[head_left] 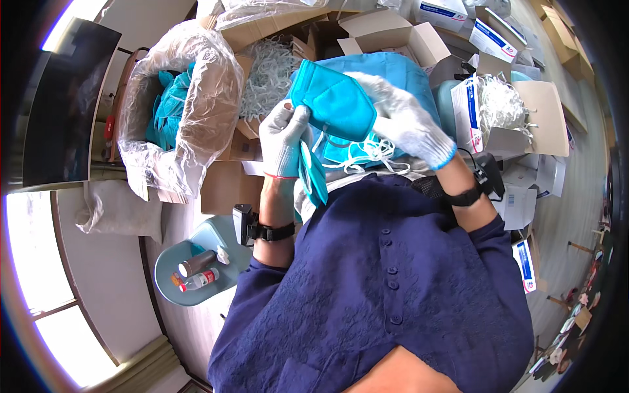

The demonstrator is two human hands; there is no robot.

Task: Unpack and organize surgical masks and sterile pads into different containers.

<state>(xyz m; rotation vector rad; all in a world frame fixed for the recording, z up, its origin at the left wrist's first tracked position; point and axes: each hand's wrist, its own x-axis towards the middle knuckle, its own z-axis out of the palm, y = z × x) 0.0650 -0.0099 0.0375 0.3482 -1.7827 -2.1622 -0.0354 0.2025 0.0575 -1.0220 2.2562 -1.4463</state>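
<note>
A teal folded face mask [333, 99] is held up in front of me, spread between both gloved hands. My left hand [283, 139], in a white knit glove, pinches its left edge between thumb and fingers. Below that palm hang more teal masks [313, 177]. My right hand [407, 119], in a white glove with a blue cuff, is closed at the mask's right edge; some of its fingertips are hidden behind the mask. Under the hands, white elastic straps [373, 152] lie tangled over teal masks on my lap. A blue cloth [400, 69] bulges behind them.
On the left stands a carton lined with clear plastic [213, 98], holding teal masks [171, 112]. Behind my left hand a box contains white straps [270, 73]; a right-hand box holds a strap pile [499, 105]. A blue-grey stool [171, 262] carries bottles. An open carton [429, 44] stands behind.
</note>
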